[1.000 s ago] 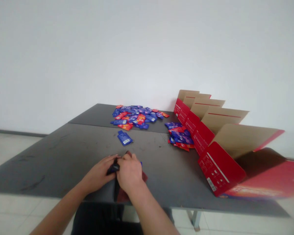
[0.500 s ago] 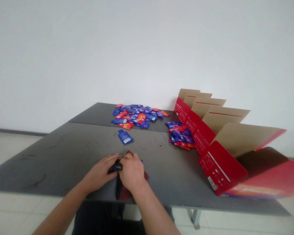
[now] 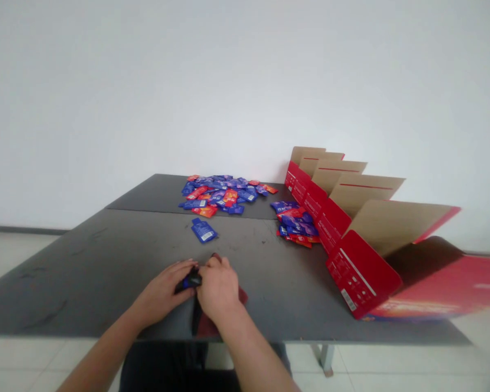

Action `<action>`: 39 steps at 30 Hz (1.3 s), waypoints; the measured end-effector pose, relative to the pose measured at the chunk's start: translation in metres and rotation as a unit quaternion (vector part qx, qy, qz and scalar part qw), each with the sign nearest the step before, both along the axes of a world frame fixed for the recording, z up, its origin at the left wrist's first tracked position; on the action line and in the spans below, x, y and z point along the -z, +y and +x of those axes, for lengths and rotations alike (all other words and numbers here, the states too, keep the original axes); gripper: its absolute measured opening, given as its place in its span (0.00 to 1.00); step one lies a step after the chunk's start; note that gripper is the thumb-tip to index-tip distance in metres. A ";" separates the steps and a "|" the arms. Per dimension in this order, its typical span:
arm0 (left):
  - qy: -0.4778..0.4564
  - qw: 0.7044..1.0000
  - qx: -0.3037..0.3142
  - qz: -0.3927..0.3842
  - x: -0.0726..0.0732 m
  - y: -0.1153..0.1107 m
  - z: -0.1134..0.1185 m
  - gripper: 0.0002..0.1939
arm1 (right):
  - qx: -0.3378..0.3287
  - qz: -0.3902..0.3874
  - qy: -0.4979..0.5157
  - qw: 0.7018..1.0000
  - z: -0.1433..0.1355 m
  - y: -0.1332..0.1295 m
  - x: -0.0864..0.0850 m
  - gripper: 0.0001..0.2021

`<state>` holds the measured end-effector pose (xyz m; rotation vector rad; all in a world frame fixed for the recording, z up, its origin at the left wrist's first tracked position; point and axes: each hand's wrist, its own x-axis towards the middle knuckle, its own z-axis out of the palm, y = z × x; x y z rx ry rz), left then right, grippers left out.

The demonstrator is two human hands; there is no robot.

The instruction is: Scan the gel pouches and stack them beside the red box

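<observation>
Close to the table's front edge, my left hand (image 3: 165, 291) is curled around a small black and dark blue object (image 3: 190, 280). My right hand (image 3: 218, 286) is closed beside it, its fingers pressed on a dark red and black pouch (image 3: 207, 325) that lies partly under the hand. The two hands nearly touch. Beyond them a single blue packet (image 3: 204, 230) lies flat on the grey table (image 3: 130, 256). What the right fingertips pinch is mostly hidden.
A spread pile of blue, red and orange packets (image 3: 228, 196) lies at the back. A smaller stack of packets (image 3: 297, 224) is at the right, beside a row of open red cardboard boxes (image 3: 363, 272) with raised flaps. A white wall stands behind.
The view has shifted slightly, so the boxes and packets appear a little further left. My left hand has moved slightly left with the dark object, and more of that object shows.
</observation>
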<state>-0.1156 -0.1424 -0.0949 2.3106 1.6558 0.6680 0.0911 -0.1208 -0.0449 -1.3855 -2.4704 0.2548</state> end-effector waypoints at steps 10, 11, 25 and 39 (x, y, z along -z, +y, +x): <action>0.011 1.000 -0.002 0.000 0.002 0.001 -0.002 0.27 | 0.019 0.016 0.011 1.000 0.008 0.005 -0.014 0.10; 0.010 1.000 0.002 0.001 0.004 0.001 -0.003 0.28 | -0.005 0.015 0.016 1.000 -0.003 0.000 -0.011 0.10; -0.003 1.000 0.002 0.009 0.002 0.000 -0.002 0.25 | 0.027 0.029 0.004 0.999 0.006 0.010 -0.016 0.09; 0.012 1.000 -0.009 0.014 0.000 -0.001 0.000 0.26 | 0.080 0.023 -0.013 0.996 0.024 0.021 -0.018 0.09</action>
